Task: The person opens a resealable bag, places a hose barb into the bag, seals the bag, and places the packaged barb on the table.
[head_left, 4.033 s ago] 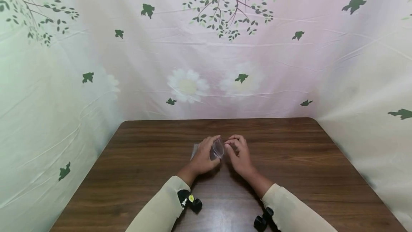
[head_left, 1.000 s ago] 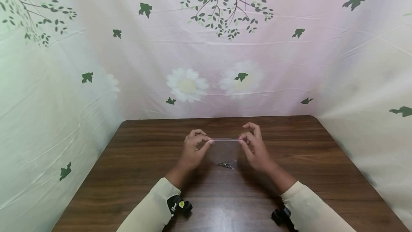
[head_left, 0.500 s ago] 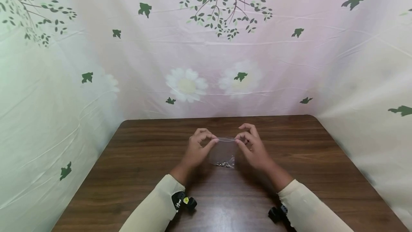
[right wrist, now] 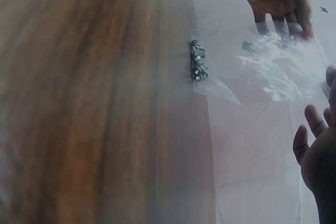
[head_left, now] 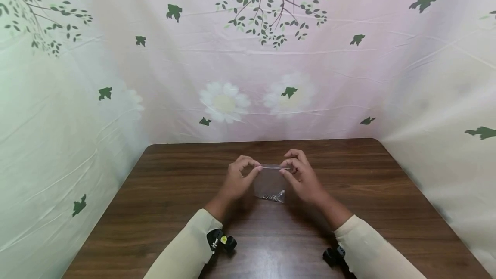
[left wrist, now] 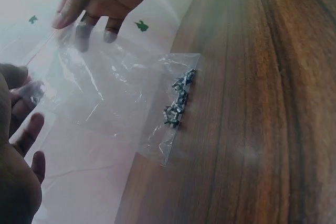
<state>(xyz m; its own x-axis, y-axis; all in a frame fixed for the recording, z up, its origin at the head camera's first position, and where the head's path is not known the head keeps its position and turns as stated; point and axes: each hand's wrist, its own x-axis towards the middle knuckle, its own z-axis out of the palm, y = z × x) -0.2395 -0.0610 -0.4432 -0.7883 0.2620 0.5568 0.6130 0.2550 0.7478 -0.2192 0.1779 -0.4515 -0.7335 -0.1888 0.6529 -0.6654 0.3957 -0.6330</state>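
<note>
A clear plastic zip bag (head_left: 269,182) hangs upright between my two hands, above the table. My left hand (head_left: 237,180) pinches its top left corner between thumb and fingers. At the top right, my right hand (head_left: 303,181) pinches the rim with thumb and forefinger, its other fingers loosely bent. A small heap of shiny metal pieces (left wrist: 179,100), perhaps screws or other small hardware, lies along the bag's bottom edge. The right wrist view shows the same metal pieces (right wrist: 198,61) bunched there; their exact kind is too small to tell. The bag's mouth looks drawn nearly straight.
The brown wood-grain table (head_left: 174,210) spreads under both hands. A pale cloth (head_left: 248,68) printed with leaves, birds and flowers hangs behind it and along both sides. Each sleeve cuff carries a small black camera, one at the left wrist (head_left: 229,243).
Earlier, my left hand held the bag with its mouth gaping. Since then both hands took its top corners and came slightly closer together. The rim, bowed half a second ago, now lies nearly straight.
</note>
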